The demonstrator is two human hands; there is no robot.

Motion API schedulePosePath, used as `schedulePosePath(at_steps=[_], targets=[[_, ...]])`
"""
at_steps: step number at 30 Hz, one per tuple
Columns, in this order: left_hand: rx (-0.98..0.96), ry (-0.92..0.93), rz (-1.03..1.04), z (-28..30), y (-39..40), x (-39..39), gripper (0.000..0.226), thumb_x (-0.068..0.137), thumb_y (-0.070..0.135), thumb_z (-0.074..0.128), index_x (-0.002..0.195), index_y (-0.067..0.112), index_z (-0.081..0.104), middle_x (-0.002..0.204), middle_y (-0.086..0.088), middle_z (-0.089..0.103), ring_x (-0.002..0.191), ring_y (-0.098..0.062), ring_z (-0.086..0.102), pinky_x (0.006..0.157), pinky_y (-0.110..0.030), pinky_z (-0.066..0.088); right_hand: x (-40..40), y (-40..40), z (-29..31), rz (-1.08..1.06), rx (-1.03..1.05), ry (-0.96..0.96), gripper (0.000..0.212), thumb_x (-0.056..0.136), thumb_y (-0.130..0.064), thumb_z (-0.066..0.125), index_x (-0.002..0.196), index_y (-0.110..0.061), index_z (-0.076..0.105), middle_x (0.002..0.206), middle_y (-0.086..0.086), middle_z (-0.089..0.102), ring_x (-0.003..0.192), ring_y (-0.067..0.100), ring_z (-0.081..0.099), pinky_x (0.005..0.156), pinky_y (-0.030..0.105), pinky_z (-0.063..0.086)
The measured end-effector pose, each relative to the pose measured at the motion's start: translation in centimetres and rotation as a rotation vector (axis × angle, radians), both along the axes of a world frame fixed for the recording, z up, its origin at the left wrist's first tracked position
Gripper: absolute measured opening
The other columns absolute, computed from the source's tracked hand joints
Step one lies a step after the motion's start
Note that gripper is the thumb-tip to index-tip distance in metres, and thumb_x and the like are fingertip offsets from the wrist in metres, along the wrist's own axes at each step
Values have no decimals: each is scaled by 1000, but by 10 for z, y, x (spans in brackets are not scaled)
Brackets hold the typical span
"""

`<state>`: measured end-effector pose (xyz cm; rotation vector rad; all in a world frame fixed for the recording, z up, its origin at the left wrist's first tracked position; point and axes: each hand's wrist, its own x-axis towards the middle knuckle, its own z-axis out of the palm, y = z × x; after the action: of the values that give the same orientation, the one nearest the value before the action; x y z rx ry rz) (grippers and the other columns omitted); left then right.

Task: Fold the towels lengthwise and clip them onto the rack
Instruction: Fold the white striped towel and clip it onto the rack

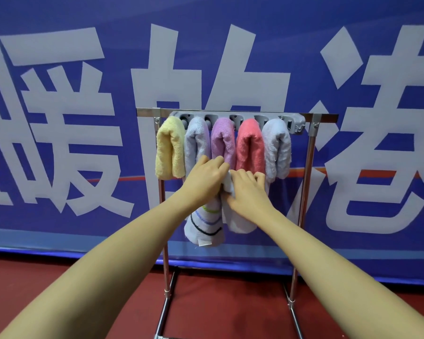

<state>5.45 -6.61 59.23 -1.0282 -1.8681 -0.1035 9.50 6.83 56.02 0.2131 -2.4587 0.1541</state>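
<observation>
Gripping a white towel [213,223] between them, left hand [206,176] and right hand [246,189] touch.

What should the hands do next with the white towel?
Probably lift the white towel toward the grey clip bar. Both the left hand and right hand hold it folded, hanging below five towels already clipped; whether a clip is free is unclear.

Five folded terry towels: pale yellow [170,149], pale lilac-grey [196,140], purple [222,140], coral pink [250,145], lilac-grey [277,148]. A white towel [207,226] (green, blue, black stripes); blue banner [59,143], white characters; red floor [218,309].
</observation>
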Motion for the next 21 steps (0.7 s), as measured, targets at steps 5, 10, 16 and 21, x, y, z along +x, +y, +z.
schedulePosePath(at_steps=[5, 10, 16, 21], targets=[[-27, 61, -8, -3, 0, 2, 17, 63, 3, 33, 60, 8, 49, 59, -6, 46, 46, -24, 43, 57, -31, 24, 0, 6, 0, -100, 203, 183, 19, 67, -11, 67, 84, -12, 59, 69, 2, 56, 64, 26, 56, 69, 35, 21], [48, 44, 24, -3, 6, 5, 12, 65, 6, 38, 62, 8, 49, 59, -7, 47, 47, -25, 46, 57, -32, 26, 0, 10, 9, -111, 274, 348, 9, 64, -12, 49, 69, -14, 57, 58, 1, 54, 56, 25, 53, 65, 35, 21], [146, -225, 305, -19, 16, 5, 25, 64, 27, 62, 81, 11, 54, 66, -2, 55, 57, -25, 54, 56, -30, 30, -1, 22, 25, -113, 244, 465, 23, 60, -12, 44, 76, -12, 60, 65, 1, 56, 60, 24, 53, 68, 35, 22], [219, -430, 270, -2, 32, 16, 14, 85, 19, 51, 93, 8, 47, 89, -9, 60, 78, -35, 55, 63, -31, 21, 3, 48, 35, -185, 171, 482, 20, 59, -6, 63, 79, -10, 61, 65, 2, 57, 58, 24, 52, 68, 33, 21]])
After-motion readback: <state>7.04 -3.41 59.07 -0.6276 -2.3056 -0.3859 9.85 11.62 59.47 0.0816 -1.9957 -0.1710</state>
